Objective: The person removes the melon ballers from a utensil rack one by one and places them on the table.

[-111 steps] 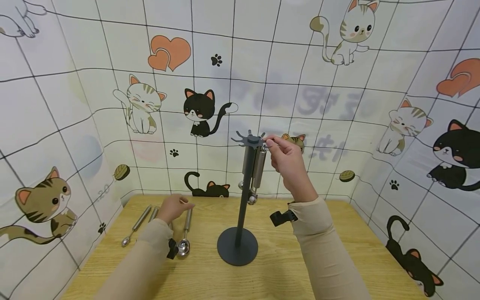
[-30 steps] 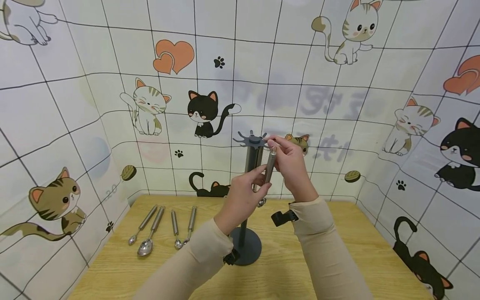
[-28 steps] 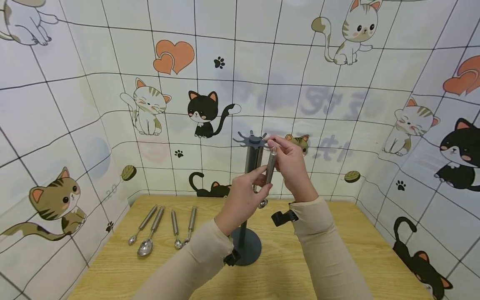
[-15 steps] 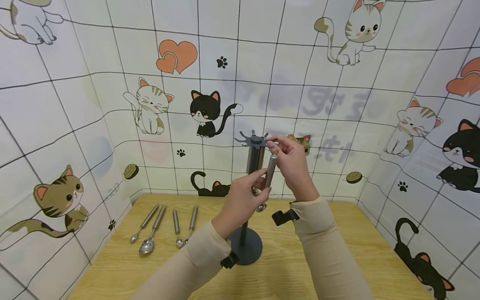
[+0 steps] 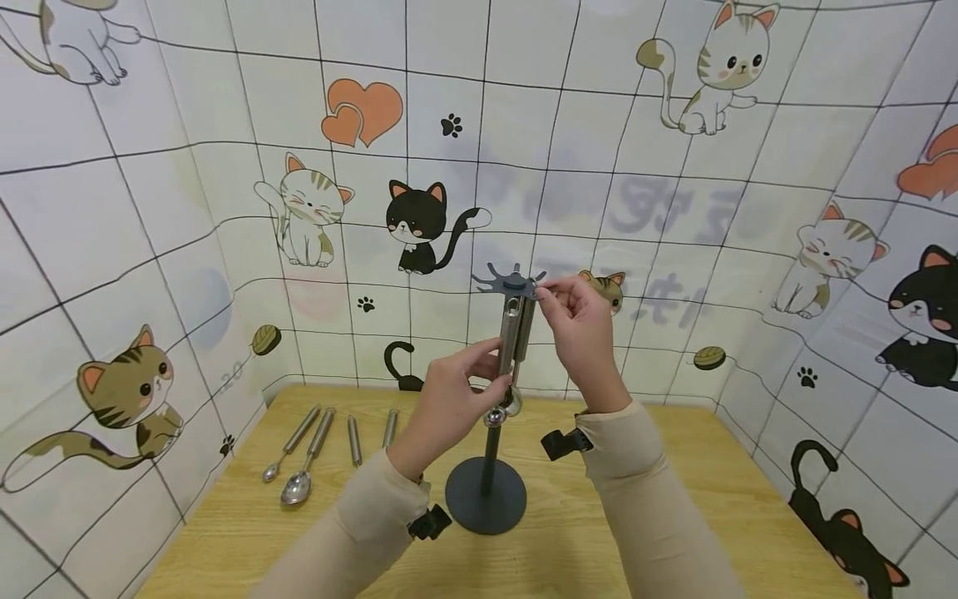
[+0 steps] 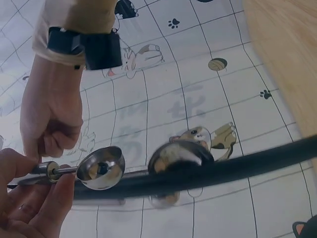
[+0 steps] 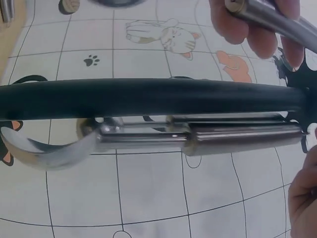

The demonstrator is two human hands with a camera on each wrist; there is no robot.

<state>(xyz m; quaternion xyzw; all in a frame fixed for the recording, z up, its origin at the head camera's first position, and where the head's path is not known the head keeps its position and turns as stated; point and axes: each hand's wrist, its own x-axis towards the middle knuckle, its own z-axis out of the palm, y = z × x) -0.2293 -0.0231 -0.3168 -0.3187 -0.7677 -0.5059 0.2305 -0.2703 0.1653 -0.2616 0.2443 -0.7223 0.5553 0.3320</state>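
My left hand (image 5: 452, 399) pinches the handle of a steel scoop (image 5: 509, 337) between thumb and fingers. The scoop hangs bowl down in front of the pole of a dark grey utensil rack (image 5: 486, 499); in the left wrist view its small round bowl (image 6: 100, 171) shows beside the fingers. I cannot tell whether its top end is on a hook. My right hand (image 5: 584, 333) pinches the edge of the rack's hooked top with thumb and forefinger. Behind the scoop hangs another steel utensil (image 5: 527, 329); a larger shiny bowl (image 7: 44, 151) appears in the right wrist view.
On the left of the wooden table (image 5: 621, 516) lie several steel utensils: a small spoon (image 5: 290, 445), a larger spoon (image 5: 298, 485) and two handles partly hidden by my left arm. Cat-patterned sheeting (image 5: 419, 100) encloses the back and sides.
My left hand left the utensils on the table and rose to the rack. In the last half second the scoop has swung left with it, to before the pole. The right hand stays at the rack's top.
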